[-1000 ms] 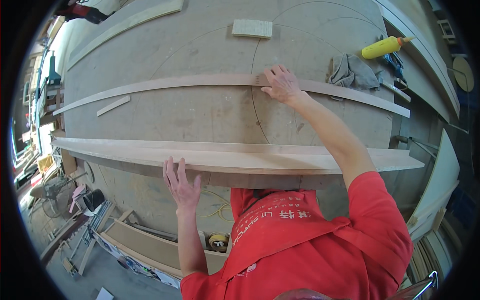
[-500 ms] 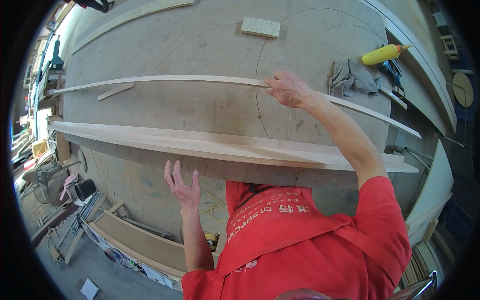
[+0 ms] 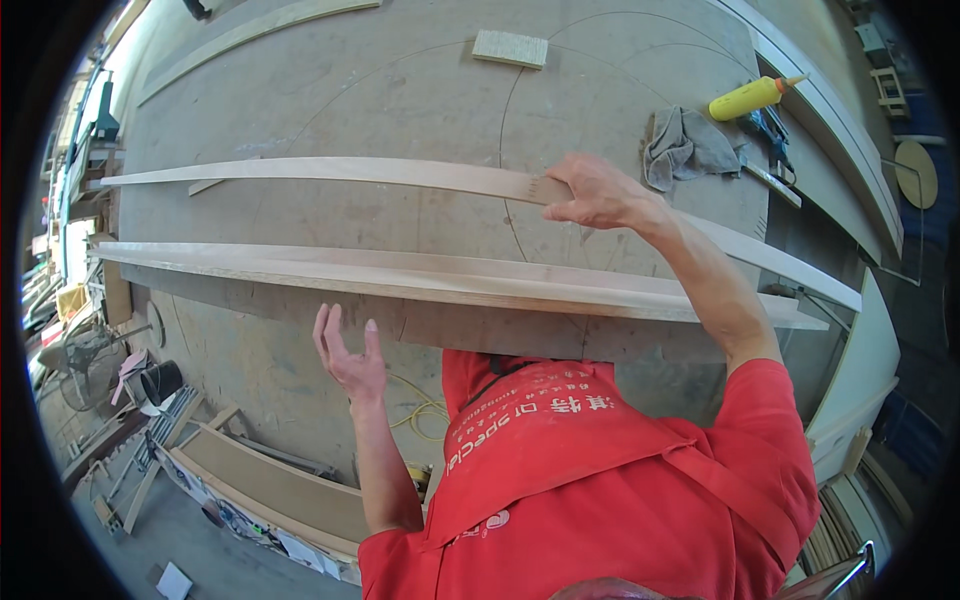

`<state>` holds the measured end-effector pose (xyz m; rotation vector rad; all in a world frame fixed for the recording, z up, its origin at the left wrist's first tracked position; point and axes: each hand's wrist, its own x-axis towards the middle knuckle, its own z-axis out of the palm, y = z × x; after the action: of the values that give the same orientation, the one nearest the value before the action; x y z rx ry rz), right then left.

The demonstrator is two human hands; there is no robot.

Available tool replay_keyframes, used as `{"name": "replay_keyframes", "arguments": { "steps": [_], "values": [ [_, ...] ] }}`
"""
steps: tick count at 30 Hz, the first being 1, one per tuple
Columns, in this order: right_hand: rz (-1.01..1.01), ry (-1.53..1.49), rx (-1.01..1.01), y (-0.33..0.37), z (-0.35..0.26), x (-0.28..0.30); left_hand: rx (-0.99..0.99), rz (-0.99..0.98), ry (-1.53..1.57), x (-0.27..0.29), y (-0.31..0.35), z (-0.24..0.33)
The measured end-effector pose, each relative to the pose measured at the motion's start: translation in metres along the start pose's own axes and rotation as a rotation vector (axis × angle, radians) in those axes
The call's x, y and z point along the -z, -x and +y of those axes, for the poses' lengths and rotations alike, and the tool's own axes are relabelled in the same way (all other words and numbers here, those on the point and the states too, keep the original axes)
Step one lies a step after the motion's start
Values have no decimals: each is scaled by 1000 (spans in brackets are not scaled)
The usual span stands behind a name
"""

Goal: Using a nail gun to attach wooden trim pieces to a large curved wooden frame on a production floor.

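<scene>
My right hand grips a long, thin wooden strip near its middle, thumb below and fingers over the upper edge. The strip runs across the worktable, its broad pale face partly turned up. Nearer to me lies a long L-shaped wooden piece, parallel to the strip along the table's near side. Just below that piece my left hand hovers with fingers spread and nothing in it. A short wooden stick lies partly hidden under the strip's left part.
Toward the far side lies a small pale block. At the right are a grey cloth, a yellow glue bottle and a dark power tool. Another board rests far left. Left below stand a fan and a wooden frame.
The strip has tilted in my right hand, so more of its broad face shows, and its right part has come nearer to me. My left hand has shifted slightly left and up.
</scene>
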<state>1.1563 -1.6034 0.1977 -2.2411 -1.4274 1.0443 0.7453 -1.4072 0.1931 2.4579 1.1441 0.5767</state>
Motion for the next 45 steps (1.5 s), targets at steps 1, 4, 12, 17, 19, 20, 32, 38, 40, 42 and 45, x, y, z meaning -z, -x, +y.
{"name": "replay_keyframes", "arguments": {
  "steps": [1,4,12,17,19,20,32,38,40,42,45],
  "values": [
    [50,27,6,7,6,-4,6,8,24,-3,-4,2],
    [158,82,10,24,14,-5,90,15,217,-16,-20,1],
    [251,22,-130,134,45,-25,648,103,1359,-75,-92,-4],
    [343,124,-248,236,2,3,825,73,1554,-27,-188,17],
    [372,161,-262,319,-50,40,893,16,1590,35,-197,41],
    [394,160,-285,352,-77,55,921,104,1529,69,-202,46],
    [444,220,-153,425,-179,-71,355,-6,1787,184,-184,-76],
    [515,192,-43,509,-226,-174,209,-40,1853,288,-93,-69],
    [511,184,-29,539,-229,-211,134,20,1861,321,-50,-66],
    [530,123,-22,569,-226,-255,69,28,1827,350,8,-33],
    [558,34,33,599,-212,-325,-47,54,1754,385,100,45]
  ]
}}
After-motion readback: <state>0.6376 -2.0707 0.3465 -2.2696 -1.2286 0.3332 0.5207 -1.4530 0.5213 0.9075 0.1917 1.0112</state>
